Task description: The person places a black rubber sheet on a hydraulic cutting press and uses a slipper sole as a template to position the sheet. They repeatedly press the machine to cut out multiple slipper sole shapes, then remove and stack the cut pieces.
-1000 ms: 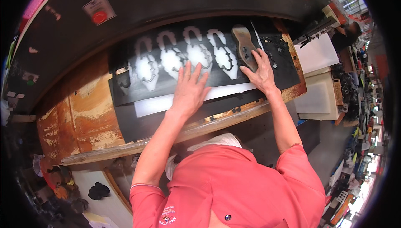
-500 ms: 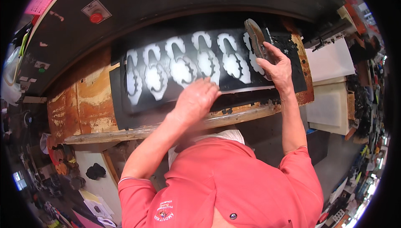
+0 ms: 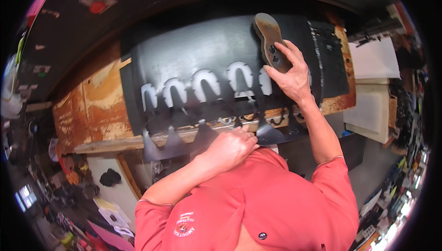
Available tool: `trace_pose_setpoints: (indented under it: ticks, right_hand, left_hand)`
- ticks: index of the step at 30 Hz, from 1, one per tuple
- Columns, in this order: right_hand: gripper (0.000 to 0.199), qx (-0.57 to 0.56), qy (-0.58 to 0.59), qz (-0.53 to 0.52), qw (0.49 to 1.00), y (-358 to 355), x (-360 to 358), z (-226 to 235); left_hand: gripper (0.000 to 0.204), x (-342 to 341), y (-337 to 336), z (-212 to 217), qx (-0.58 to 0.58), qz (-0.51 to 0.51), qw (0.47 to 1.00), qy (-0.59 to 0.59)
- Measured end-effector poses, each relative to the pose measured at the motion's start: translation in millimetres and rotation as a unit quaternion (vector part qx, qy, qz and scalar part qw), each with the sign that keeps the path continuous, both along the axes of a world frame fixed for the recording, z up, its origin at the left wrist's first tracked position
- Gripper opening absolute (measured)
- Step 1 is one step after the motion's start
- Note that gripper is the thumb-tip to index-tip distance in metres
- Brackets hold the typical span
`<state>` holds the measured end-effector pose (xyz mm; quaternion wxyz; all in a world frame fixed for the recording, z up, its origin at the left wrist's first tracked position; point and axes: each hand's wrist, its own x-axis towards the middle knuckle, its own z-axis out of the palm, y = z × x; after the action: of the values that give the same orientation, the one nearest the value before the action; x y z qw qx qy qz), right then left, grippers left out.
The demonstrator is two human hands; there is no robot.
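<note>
A black sheet (image 3: 198, 39) lies across the work surface. A row of curved cut-outs runs along its near part, with white showing through several of them. The near strip droops over the front edge towards my body. My left hand (image 3: 232, 147) has its fingers closed at that near strip, close to my shirt. In my right hand (image 3: 294, 76) is a brownish sole-shaped cutting die (image 3: 268, 28), gripped by its near end between thumb and fingers. It is tilted over the right part of the sheet, above the row of cut-outs. My palm hides part of the die.
Behind the sheet stands a dark machine front with a red button (image 3: 97, 7). A worn wooden board (image 3: 103, 106) shows on the left, with a wooden front rail (image 3: 110, 145). White paper (image 3: 375, 60) and a pale cabinet (image 3: 368, 113) stand at the right.
The black sheet has slid towards me, its cut-outs now reaching over the front rail. My left hand has drawn back with it. The cutting die has shifted slightly left and turned, showing its broad face.
</note>
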<state>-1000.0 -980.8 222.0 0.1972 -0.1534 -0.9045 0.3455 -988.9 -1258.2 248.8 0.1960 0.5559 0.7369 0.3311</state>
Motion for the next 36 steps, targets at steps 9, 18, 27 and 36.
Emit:
trace_pose_setpoints:
  ticks: [9, 18, 27, 36]
  right_hand:
    - [0.066, 0.101, 0.022, 0.032, 0.994, -20, 21, -16]
    - [0.071, 0.092, 0.006, 0.032, 0.995, -23, 78, -14]
    - [0.072, 0.049, -0.033, -0.015, 0.998, -3, 99, -12]
    - [0.077, 0.087, -0.038, 0.006, 0.995, -5, 83, -8]
  left_hand:
    - [0.045, -69, -57, 0, 0.064, 0.295, 0.947, 0.112]
    - [0.068, -106, -96, -56, -0.070, 0.423, 0.878, 0.214]
    - [0.068, -81, -59, -48, -0.075, 0.440, 0.876, 0.183]
    - [0.065, -145, -118, -37, -0.088, 0.356, 0.912, 0.184]
